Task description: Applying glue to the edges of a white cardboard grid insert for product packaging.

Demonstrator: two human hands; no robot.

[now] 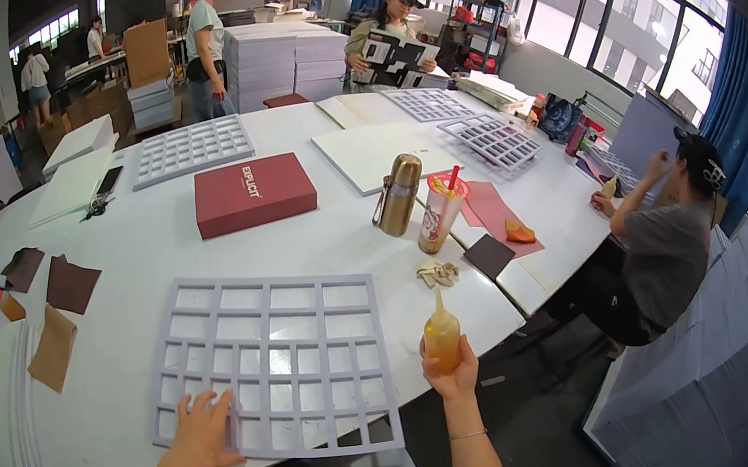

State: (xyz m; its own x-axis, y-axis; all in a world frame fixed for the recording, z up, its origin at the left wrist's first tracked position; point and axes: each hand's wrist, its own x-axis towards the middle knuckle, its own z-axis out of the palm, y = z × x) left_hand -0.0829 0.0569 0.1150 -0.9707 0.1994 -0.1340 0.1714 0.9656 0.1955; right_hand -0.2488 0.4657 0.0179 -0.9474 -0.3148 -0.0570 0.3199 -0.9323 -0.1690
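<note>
A light grey grid frame (323,346) with many rectangular openings lies on the white table in front of me, its near edge slightly past the table's edge. My left hand (200,432) rests with spread fingers on its near left part. In my right hand (455,372) is a squeeze bottle (442,335) of amber liquid, held upright with its thin nozzle up, just right of the frame. A crumpled pale cloth (437,272) sits beyond the bottle.
Beyond the frame stand a red box (253,194), a bronze thermos (398,195) and a drink cup (441,213) with a red straw. Brown sandpaper-like pieces (72,283) lie left. More grids (192,149) lie farther back. A seated co-worker (673,235) is at right; others stand behind.
</note>
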